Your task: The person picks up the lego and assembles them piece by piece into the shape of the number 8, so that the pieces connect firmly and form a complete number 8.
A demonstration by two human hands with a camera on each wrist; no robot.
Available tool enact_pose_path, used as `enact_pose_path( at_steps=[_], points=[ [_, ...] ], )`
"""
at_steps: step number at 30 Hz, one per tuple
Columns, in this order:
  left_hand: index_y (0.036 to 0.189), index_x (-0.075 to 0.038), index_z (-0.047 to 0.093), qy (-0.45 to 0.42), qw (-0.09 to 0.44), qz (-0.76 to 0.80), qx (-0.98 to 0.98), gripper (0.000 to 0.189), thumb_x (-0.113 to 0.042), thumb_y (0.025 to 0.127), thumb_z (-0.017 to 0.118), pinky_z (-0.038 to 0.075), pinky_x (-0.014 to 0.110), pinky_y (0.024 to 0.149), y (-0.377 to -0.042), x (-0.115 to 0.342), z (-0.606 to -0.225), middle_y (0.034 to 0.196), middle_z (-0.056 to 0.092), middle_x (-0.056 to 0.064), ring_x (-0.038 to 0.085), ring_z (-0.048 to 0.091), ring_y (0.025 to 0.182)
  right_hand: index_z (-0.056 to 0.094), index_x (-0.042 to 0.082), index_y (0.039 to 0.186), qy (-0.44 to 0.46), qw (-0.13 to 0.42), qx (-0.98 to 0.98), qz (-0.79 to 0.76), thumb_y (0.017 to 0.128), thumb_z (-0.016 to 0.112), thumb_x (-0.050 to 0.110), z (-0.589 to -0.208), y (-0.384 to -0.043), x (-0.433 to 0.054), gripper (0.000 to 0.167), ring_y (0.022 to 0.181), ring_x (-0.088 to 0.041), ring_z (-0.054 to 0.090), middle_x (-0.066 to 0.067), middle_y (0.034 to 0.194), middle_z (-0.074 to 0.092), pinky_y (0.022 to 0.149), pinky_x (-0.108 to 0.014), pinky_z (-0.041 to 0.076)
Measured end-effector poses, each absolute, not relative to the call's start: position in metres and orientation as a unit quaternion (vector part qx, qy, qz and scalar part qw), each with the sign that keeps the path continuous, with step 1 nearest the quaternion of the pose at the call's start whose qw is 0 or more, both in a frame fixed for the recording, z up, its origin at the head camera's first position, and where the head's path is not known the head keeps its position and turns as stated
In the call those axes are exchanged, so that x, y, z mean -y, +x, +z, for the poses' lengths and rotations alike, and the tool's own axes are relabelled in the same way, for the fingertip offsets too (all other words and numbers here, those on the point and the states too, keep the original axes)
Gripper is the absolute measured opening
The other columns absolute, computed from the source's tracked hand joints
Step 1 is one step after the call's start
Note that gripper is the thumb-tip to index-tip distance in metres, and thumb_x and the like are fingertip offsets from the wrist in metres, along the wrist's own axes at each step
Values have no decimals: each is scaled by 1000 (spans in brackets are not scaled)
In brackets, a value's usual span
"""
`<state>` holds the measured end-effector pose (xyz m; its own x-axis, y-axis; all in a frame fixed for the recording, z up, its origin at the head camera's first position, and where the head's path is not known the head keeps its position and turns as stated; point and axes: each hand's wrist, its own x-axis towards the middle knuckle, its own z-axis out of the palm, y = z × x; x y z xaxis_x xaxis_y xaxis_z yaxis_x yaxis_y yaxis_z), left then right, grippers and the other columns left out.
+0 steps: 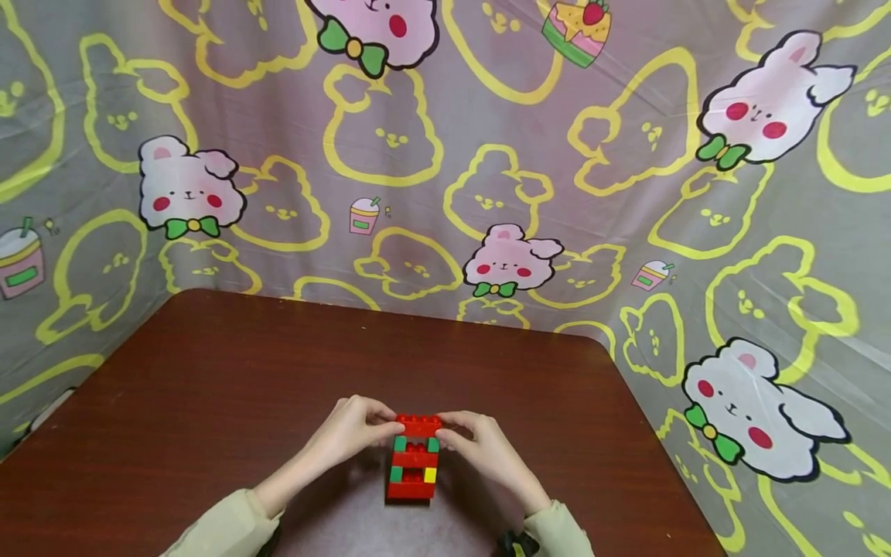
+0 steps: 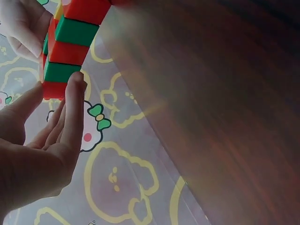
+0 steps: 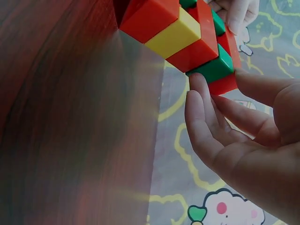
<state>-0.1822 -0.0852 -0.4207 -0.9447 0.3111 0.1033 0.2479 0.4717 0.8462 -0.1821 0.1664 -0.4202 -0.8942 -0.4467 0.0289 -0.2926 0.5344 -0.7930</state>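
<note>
A small tower of toy building bricks stands on the table near its front. Three long red bricks, the bottom one [image 1: 411, 490], a middle one [image 1: 415, 459] and the top red brick [image 1: 420, 426], are separated by short bricks at each end. Green bricks [image 2: 69, 72] fill three of those places, and a yellow brick [image 3: 174, 33] sits low on the right. My left hand [image 1: 355, 428] pinches the left end of the top red brick between thumb and fingers. At its other end, my right hand [image 1: 482, 447] pinches the same brick.
The dark red-brown wooden table [image 1: 292, 348] spreads around the tower. A grey curtain [image 1: 431, 209] printed with cartoon animals hangs along the table's back and sides.
</note>
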Motion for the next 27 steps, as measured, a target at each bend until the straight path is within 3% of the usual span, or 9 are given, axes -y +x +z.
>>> enact_pose_path(
  at_steps=[3, 13, 21, 27],
  points=[
    [93, -2, 77, 163, 45, 497, -851, 24, -24, 83, 80, 56, 23, 54, -185, 86, -422, 76, 76, 8, 20, 71, 59, 65, 2, 126, -209, 99, -871, -434, 96, 65, 28, -422, -186, -165, 39, 85, -26, 73, -16, 117, 72, 76, -23, 59],
    [82, -4, 78, 150, 71, 487, -857, 17, -21, 83, 79, 56, 26, 52, -197, 87, -425, 70, 75, 9, 18, 70, 54, 67, 2, 124, -205, 103, -883, -410, 98, 61, 30, -432, -196, -159, 38, 85, -25, 72, -14, 112, 73, 75, -22, 57],
    [79, -2, 78, 144, 96, 478, -861, 18, -19, 85, 77, 57, 29, 52, -207, 85, -428, 68, 74, 9, 20, 70, 54, 66, -3, 123, -195, 112, -887, -403, 97, 64, 27, -436, -201, -157, 40, 82, -23, 73, -19, 115, 72, 79, -34, 60],
    [77, -1, 77, 145, 96, 475, -863, 14, -14, 85, 76, 58, 30, 52, -211, 84, -430, 68, 73, 12, 19, 69, 53, 67, -2, 121, -196, 110, -894, -386, 97, 64, 27, -439, -204, -154, 39, 81, -20, 72, -18, 111, 73, 79, -36, 60]
  ],
)
